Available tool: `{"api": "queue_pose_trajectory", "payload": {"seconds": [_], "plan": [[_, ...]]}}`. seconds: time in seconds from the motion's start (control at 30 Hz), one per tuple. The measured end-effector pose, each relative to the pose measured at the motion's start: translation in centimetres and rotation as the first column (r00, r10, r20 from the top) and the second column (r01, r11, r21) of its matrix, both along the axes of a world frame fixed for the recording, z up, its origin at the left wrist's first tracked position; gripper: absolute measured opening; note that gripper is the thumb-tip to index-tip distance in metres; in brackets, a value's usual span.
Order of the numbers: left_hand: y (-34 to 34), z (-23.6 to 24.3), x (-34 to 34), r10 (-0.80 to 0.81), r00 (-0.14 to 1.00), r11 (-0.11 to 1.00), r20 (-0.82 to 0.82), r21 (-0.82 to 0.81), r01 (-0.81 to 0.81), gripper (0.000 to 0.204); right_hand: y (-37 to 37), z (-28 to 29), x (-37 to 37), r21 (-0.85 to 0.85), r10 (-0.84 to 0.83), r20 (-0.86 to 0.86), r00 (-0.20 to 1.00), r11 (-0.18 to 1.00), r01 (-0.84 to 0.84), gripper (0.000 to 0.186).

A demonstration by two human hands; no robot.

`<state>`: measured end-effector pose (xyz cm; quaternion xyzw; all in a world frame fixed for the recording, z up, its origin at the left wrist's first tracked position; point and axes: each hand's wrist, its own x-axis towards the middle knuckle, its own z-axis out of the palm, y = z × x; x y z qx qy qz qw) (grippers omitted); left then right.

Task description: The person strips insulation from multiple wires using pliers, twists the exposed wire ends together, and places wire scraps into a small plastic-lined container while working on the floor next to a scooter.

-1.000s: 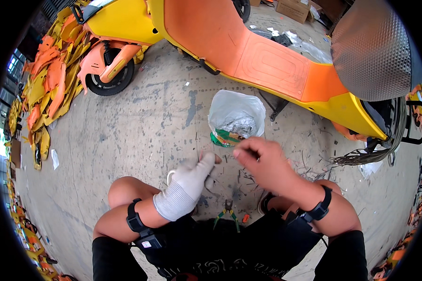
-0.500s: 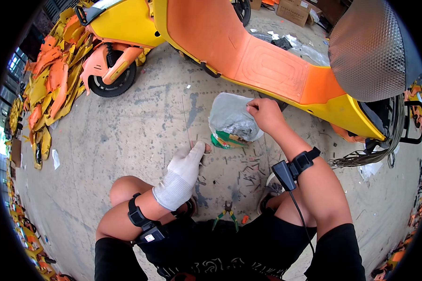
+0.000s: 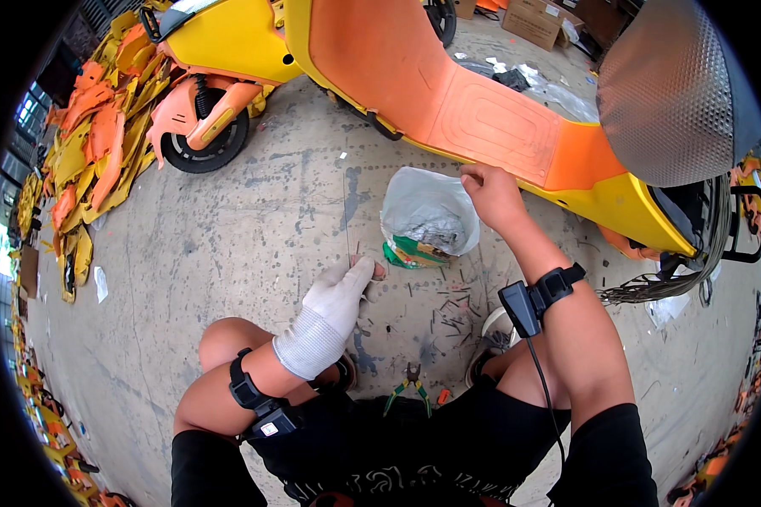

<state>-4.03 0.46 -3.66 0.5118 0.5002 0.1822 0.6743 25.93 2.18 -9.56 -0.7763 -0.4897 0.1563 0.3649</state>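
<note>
My left hand (image 3: 336, 291), in a white glove with bare fingertips showing, pinches a thin wire (image 3: 346, 221) standing upward from it. My bare right hand (image 3: 490, 192) is closed at the top right of a bag-lined bucket or sack (image 3: 431, 196) with green printing and silvery scraps inside; what its fingers hold is too small to make out. Green-handled pliers (image 3: 400, 389) lie between my feet, beside a small orange piece (image 3: 444, 396). Short dark wire offcuts (image 3: 448, 304) are scattered on the floor between my hands.
A yellow and orange scooter (image 3: 490, 122) spans the top, with a silver quilted cover (image 3: 668, 93) and a wire bundle (image 3: 685, 270) at its right. A pile of orange and yellow panels (image 3: 101, 144) stands at left. Cardboard boxes (image 3: 533, 25) and plastic litter lie behind the scooter.
My right hand has risen and moved rightward from above the floor to the bag's upper right. My left hand has shifted slightly down and left, with the wire now showing above it.
</note>
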Motion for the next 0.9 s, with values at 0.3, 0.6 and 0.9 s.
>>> {"api": "queue_pose_trajectory", "payload": {"seconds": [0.3, 0.6, 0.9], "plan": [[-0.7, 1.5, 0.1, -0.157, 0.986, 0.988, 0.046, -0.001, 0.157, 0.035, -2.0, 2.6, -3.5, 0.047, 0.253, -0.318, 0.914, 0.967, -0.251, 0.028], [-0.8, 2.4, 0.0, -0.452, 0.881, 0.890, 0.138, 0.006, 0.456, 0.039, -7.6, 8.1, -8.2, 0.104, 0.400, -0.448, 0.800, 0.912, -0.398, 0.025], [-1.3, 2.4, 0.6, -0.455, 0.814, 0.848, 0.360, -0.106, 0.520, 0.035, -9.4, 9.3, -7.4, 0.103, 0.695, -0.012, 0.719, 0.716, -0.690, 0.014]]}}
